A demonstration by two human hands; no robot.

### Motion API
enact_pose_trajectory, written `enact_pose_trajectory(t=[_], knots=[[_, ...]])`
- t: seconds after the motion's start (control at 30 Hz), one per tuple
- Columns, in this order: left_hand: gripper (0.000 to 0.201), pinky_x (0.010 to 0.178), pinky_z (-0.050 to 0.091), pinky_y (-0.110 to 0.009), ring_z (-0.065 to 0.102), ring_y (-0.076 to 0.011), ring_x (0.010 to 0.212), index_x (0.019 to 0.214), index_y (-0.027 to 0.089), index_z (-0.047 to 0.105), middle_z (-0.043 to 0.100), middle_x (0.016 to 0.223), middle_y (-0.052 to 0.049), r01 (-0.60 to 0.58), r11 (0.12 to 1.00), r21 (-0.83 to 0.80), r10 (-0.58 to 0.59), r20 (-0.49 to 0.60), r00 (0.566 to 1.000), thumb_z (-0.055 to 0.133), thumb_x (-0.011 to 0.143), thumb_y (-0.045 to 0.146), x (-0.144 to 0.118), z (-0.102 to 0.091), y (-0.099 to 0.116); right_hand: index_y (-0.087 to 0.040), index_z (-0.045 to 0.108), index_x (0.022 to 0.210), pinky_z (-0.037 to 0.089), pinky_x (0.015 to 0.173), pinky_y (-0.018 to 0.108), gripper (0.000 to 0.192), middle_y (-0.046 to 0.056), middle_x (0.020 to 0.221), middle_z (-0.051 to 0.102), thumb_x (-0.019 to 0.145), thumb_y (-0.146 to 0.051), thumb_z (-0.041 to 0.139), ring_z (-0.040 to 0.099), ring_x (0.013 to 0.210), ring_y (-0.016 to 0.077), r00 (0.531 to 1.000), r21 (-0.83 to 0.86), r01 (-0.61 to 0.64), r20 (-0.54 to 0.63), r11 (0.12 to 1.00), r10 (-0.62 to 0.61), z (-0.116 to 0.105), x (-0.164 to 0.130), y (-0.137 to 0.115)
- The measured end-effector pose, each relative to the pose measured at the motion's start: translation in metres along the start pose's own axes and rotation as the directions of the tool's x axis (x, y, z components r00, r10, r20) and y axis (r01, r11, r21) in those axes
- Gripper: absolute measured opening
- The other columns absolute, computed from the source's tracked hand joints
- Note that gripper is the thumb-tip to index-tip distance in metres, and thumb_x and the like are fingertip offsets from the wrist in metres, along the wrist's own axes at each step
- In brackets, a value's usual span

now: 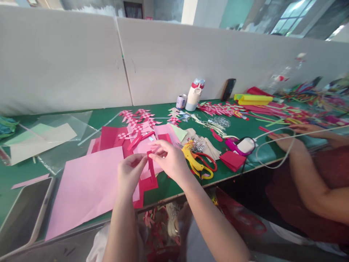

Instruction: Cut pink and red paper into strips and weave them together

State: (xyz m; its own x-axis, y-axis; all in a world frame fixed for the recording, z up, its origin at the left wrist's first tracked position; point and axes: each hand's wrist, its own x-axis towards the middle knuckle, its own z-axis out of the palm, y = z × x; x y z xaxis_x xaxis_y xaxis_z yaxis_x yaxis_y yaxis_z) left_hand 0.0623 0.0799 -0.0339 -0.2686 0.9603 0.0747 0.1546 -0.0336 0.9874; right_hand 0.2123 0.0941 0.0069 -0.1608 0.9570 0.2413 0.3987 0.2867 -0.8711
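Observation:
My left hand (130, 173) and my right hand (170, 160) meet over a pile of coloured paper. A narrow red paper strip (151, 165) hangs between their fingertips. The right thumb and fingers are pinched on the strip's upper end, and the left thumb and forefinger close on it from the other side. Beneath them lie red paper sheets (148, 185) and a big pink sheet (89, 182). Loose red strips (140, 141) rest just beyond the hands. Pink-and-white woven paper pieces (137, 123) are spread farther back.
Yellow-handled scissors (195, 160) and a red-handled pair (209, 162) lie right of my hands. A phone (25, 213) is at the front left. A bottle (194, 95) and can (181, 101) stand near the partition (163, 62). At right, a co-worker's hands (286, 141) handle strips behind a white cable (272, 167).

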Motion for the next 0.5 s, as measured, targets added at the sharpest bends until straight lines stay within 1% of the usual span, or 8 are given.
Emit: enact_pose_trajectory(t=[0.03, 0.1, 0.2, 0.4, 0.5], knots=[[0.026, 0.066, 0.054, -0.029, 0.068, -0.0188, 0.072, 0.078, 0.017, 0.073, 0.074, 0.077, -0.006, -0.005, 1.000, 0.009, 0.005, 0.013, 1.000, 0.072, 0.068, 0.042, 0.000, -0.001, 0.000, -0.027, 0.067, 0.100, 0.048, 0.070, 0.029, 0.021, 0.000, 0.080, 0.070, 0.078, -0.026, 0.067, 0.063, 0.071, 0.0143, 0.999, -0.027, 0.033, 0.005, 0.999, -0.033, -0.001, 0.001, -0.001], [0.024, 0.068, 0.054, -0.029, 0.068, -0.0184, 0.072, 0.077, 0.018, 0.073, 0.074, 0.077, -0.005, -0.020, 0.999, 0.026, 0.019, 0.034, 0.999, 0.071, 0.069, 0.041, -0.001, -0.002, 0.001, -0.026, 0.070, 0.093, 0.048, 0.070, 0.028, 0.015, 0.001, 0.087, 0.070, 0.079, -0.023, 0.066, 0.062, 0.072, 0.0134, 0.997, -0.062, 0.082, 0.016, 0.995, -0.081, -0.002, 0.002, -0.002], [0.024, 0.069, 0.054, -0.030, 0.068, -0.0194, 0.074, 0.078, 0.019, 0.074, 0.074, 0.078, -0.005, -0.022, 0.998, 0.059, 0.019, 0.037, 0.999, 0.072, 0.069, 0.042, -0.001, -0.002, 0.003, -0.024, 0.073, 0.085, 0.048, 0.071, 0.028, 0.010, 0.003, 0.095, 0.069, 0.082, -0.023, 0.064, 0.062, 0.077, 0.0138, 0.994, -0.091, 0.103, 0.033, 0.991, -0.100, -0.005, 0.004, 0.000], [0.027, 0.076, 0.055, -0.031, 0.070, -0.0217, 0.082, 0.080, 0.019, 0.076, 0.076, 0.082, -0.006, 0.010, 0.998, 0.065, -0.012, 0.032, 0.999, 0.072, 0.068, 0.043, -0.002, -0.002, 0.006, -0.022, 0.075, 0.093, 0.048, 0.082, 0.032, 0.015, 0.005, 0.093, 0.067, 0.084, -0.022, 0.063, 0.060, 0.091, 0.0177, 0.989, -0.157, 0.129, 0.089, 0.979, -0.116, -0.012, 0.010, 0.005], [0.026, 0.077, 0.055, -0.031, 0.070, -0.0221, 0.084, 0.080, 0.019, 0.076, 0.076, 0.085, -0.006, 0.002, 0.998, 0.060, -0.003, 0.031, 1.000, 0.073, 0.068, 0.043, -0.002, -0.002, 0.006, -0.024, 0.076, 0.092, 0.048, 0.085, 0.033, 0.014, 0.004, 0.093, 0.065, 0.082, -0.024, 0.066, 0.059, 0.095, 0.0188, 0.989, -0.186, 0.126, 0.102, 0.974, -0.108, -0.013, 0.012, 0.005]])
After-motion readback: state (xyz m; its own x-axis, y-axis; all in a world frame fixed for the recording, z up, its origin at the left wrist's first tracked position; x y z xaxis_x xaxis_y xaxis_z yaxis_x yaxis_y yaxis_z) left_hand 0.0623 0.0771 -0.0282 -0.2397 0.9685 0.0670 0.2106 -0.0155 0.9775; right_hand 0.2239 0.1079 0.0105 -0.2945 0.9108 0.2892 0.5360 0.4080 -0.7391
